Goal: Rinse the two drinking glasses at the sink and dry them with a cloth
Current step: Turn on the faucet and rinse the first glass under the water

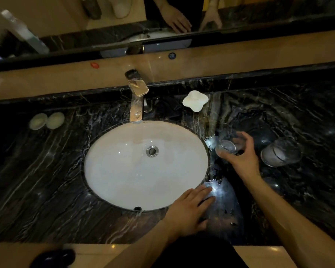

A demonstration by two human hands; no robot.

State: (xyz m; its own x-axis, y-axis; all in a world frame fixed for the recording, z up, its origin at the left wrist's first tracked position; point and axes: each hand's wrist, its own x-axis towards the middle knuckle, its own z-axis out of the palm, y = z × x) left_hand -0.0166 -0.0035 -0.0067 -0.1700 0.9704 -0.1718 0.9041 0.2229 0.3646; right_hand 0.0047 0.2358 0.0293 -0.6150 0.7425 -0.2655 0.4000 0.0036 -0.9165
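- Right hand [238,157]: fingers curled round first glass [227,147], on counter [46,180] just right of sink [124,171].
- Left hand [190,208]: flat, fingers spread, holding nothing.
- Second glass [280,152]: untouched, farther right.
- Faucet [136,97] dry; rinsing not begun, judging by this. No cloth seen.

White oval sink basin [124,176] sits in the dark marble countertop [46,190], w/ round metal drain [152,151] in its middle. Chrome faucet [136,97] stands behind basin, spout over back rim. White lobed soap dish [195,100] right of faucet. Two pale round lids [46,120] side by side, far left on counter. Right of basin: clear drinking glass [227,147] under right hand [240,157]; second clear glass [280,151] further right, apart. Left hand [190,207] flat on counter at basin's front-right edge
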